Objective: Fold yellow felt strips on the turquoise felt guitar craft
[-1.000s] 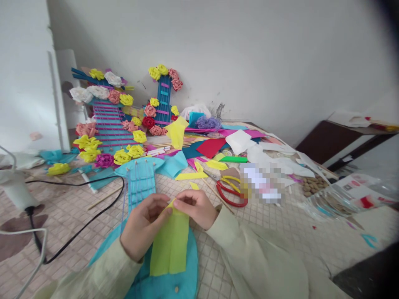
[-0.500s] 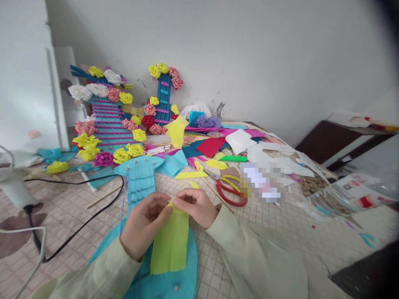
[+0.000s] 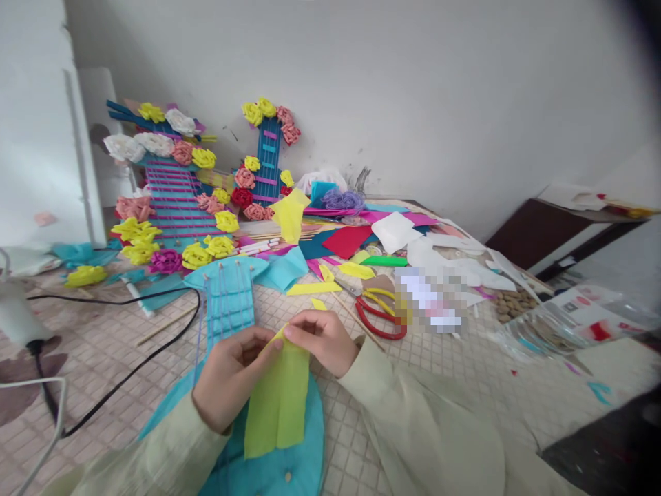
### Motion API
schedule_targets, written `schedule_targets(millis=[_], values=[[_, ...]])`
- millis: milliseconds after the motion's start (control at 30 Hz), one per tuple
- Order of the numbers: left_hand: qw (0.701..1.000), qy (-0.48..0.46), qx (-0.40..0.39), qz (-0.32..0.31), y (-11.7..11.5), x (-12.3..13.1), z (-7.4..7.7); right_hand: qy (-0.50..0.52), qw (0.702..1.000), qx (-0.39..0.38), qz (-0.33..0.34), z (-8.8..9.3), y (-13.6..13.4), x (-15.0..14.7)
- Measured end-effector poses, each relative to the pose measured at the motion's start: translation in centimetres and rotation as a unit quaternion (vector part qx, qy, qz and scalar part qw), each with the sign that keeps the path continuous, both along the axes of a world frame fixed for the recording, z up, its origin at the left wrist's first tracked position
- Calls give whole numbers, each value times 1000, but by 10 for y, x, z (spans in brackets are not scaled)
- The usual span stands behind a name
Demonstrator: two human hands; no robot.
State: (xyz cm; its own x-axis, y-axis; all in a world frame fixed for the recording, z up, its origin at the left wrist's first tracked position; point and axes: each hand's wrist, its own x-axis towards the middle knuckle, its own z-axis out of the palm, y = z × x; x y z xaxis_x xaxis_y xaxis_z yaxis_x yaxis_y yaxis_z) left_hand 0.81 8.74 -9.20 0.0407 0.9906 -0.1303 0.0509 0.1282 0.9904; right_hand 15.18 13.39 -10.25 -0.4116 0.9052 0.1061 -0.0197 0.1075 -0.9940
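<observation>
A strip of yellow-green crepe paper (image 3: pixel 279 406) hangs from its top edge, pinched between the fingertips of both hands. My left hand (image 3: pixel 232 375) is closed on the upper left corner. Beside it, my right hand (image 3: pixel 323 341) grips the top right part with thumb and forefinger. Beneath the paper lies a turquoise guitar-shaped piece (image 3: pixel 230 303) with purple strings and small pegs; its round body is partly covered by the paper and my left forearm. Red and yellow-handled scissors (image 3: pixel 382 320) lie to the right of my right hand.
Two paper-flower-covered string pieces, a larger one (image 3: pixel 180 200) and a narrow one (image 3: pixel 268 162), lean at the back. Coloured paper scraps (image 3: pixel 348 240) and purple yarn (image 3: pixel 343 200) lie behind. A black cable (image 3: pixel 134 372) loops at left; a clear plastic container (image 3: pixel 542 331) sits at right.
The view has shifted slightly, so the whole scene sits a little further left. Both hands keep their pinch on the paper's top edge, close together.
</observation>
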Motion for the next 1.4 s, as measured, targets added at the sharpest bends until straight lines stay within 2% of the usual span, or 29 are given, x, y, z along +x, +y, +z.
schedule_targets(millis=[733,1400], values=[[999,24,23,-3,0,-1,-3,15,1000,-9,8,1,1,1],[1000,6,2,12,0,0,2,28,1000,-11,4,0,2,1]])
